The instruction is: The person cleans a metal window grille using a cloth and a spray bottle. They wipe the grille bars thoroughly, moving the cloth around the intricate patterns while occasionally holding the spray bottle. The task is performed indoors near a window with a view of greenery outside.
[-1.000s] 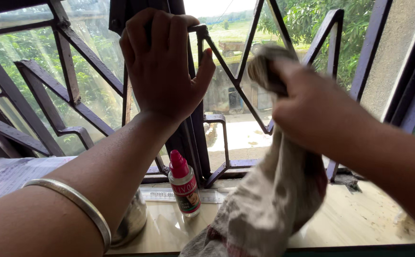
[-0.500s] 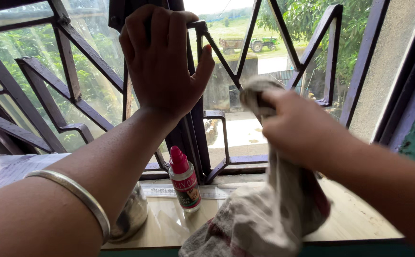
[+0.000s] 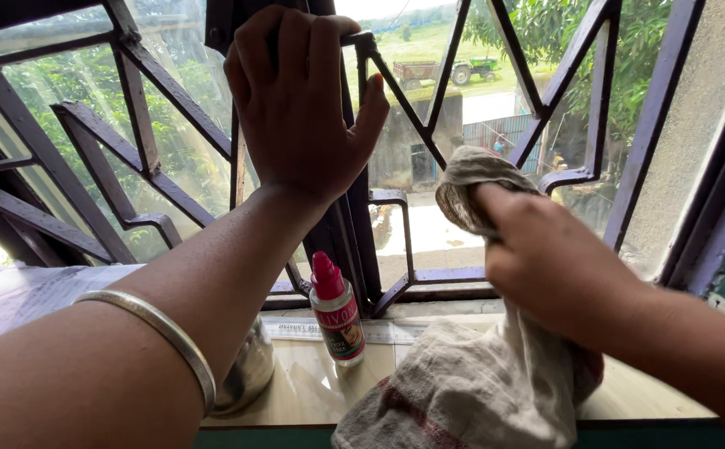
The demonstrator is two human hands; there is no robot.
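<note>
My left hand (image 3: 300,104) grips the upright post of a dark purple metal window grille (image 3: 142,125), a silver bangle (image 3: 163,333) on its forearm. A beige cloth (image 3: 470,382) with a red stripe is held in my right hand (image 3: 545,262); its bunched top (image 3: 466,179) is pressed against the lower right grille bars. The rest of the cloth hangs down onto the sill. A small bottle with a red cap (image 3: 337,312) stands upright on the sill between my arms.
A shiny metal vessel (image 3: 250,378) sits on the pale stone sill (image 3: 636,391) behind my left forearm. A flat ruler-like strip (image 3: 387,331) lies behind the bottle. The window frame and wall (image 3: 695,125) rise at right. Trees, a tractor and a yard show outside.
My right hand with the cloth has moved down the grille from the upper diagonal bars to the lower right ones. My left hand has kept its grip on the post.
</note>
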